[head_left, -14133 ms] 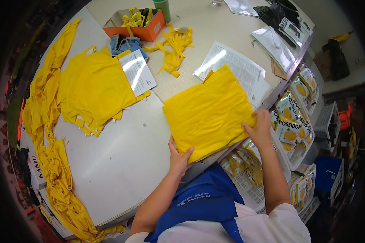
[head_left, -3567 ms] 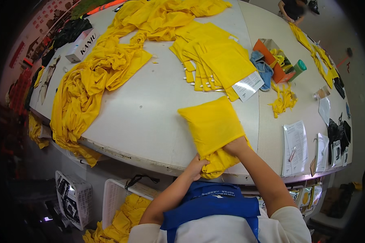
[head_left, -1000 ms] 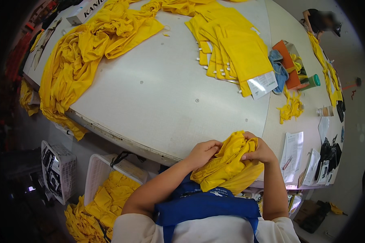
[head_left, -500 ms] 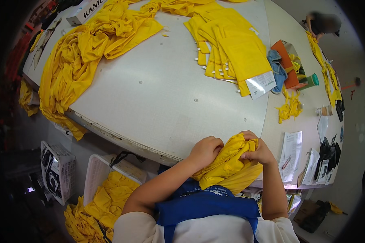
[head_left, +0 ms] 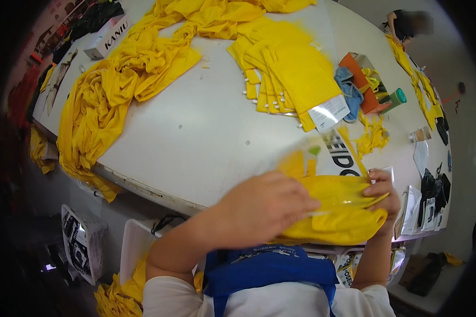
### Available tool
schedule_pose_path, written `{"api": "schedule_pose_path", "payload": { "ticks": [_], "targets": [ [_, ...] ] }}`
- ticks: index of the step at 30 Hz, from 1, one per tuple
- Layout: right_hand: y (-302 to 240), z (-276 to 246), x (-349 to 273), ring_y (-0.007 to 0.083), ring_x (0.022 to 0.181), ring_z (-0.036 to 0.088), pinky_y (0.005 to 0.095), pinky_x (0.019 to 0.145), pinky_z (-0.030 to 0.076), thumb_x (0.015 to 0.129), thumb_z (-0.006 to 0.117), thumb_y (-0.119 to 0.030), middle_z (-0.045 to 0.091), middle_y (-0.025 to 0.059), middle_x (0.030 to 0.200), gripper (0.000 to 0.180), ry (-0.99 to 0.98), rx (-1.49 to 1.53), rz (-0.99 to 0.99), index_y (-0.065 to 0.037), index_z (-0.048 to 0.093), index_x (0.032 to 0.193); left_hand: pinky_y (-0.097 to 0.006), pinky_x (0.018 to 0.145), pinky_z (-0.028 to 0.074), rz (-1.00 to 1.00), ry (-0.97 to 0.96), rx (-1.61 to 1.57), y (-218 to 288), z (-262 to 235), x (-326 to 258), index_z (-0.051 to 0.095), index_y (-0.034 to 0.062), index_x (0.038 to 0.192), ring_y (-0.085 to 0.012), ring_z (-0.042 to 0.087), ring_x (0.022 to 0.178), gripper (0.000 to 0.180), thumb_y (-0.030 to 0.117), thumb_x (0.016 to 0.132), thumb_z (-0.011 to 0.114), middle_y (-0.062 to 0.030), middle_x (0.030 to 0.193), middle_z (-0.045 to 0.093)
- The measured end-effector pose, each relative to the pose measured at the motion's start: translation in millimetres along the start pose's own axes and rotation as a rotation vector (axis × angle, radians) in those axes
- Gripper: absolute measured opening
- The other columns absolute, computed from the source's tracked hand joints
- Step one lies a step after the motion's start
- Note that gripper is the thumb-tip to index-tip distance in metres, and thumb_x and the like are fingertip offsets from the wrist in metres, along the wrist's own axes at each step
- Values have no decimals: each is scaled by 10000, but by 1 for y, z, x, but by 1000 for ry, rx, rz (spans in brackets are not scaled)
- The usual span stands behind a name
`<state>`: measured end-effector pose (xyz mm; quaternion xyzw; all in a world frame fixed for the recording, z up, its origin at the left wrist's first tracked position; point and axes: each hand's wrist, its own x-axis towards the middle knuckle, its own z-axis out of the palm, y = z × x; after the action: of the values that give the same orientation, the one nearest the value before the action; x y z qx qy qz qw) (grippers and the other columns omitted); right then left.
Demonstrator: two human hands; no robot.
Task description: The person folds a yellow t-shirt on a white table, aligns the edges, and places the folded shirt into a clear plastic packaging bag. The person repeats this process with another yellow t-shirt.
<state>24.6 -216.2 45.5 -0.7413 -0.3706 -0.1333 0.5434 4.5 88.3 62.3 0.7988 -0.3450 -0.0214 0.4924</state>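
A yellow fabric piece (head_left: 338,226) is spread over the near edge of the table in front of me. At its far side a blurred flap shows a white panel with large black lettering and a green spot. My right hand (head_left: 383,198) grips its right edge, fingers curled round the folds. My left hand (head_left: 267,206) lies over its left part, fingers bent toward the cloth. Motion smears this hand, so whether it holds the fabric is unclear.
Flat yellow pieces (head_left: 296,74) lie stacked ahead, beside an orange box (head_left: 357,79) and blue denim cloth (head_left: 348,95). Heaped yellow fabric (head_left: 95,111) covers the table's left. A white basket (head_left: 132,240) stands below the edge. Another person (head_left: 402,26) works at far right.
The bunched yellow fabric has been opened out wider, and its printed panel now shows. My right hand has moved right with its edge. The view has shifted slightly.
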Motion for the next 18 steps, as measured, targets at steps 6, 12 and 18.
{"api": "schedule_pose_path", "payload": {
  "ticks": [6, 12, 18],
  "targets": [
    [100, 48, -148, 332, 1176, 524, 383, 973, 436, 720, 682, 30, 582, 130, 1227, 186, -80, -384, 379, -81, 619, 855, -428, 917, 415, -289, -123, 396, -75, 121, -24, 599, 68, 1053, -282, 525, 1037, 356, 187, 737, 710, -82, 1047, 565],
    [86, 57, -159, 326, 1037, 571, 379, 928, 455, 706, 551, 111, 581, 163, 1168, 319, 43, -640, 603, -46, 612, 976, -476, 991, 366, -149, 108, 462, -117, 148, -42, 598, 57, 947, -301, 509, 1067, 272, 191, 733, 698, -110, 1053, 548],
    [37, 106, -124, 324, 921, 596, 408, 814, 487, 711, 604, 50, 609, 144, 1015, 377, -287, -338, 146, -25, 608, 1080, -417, 733, 461, -244, 90, 418, -122, 151, -33, 617, 99, 832, -268, 575, 837, 80, 144, 767, 625, -38, 838, 574]
  ]
}}
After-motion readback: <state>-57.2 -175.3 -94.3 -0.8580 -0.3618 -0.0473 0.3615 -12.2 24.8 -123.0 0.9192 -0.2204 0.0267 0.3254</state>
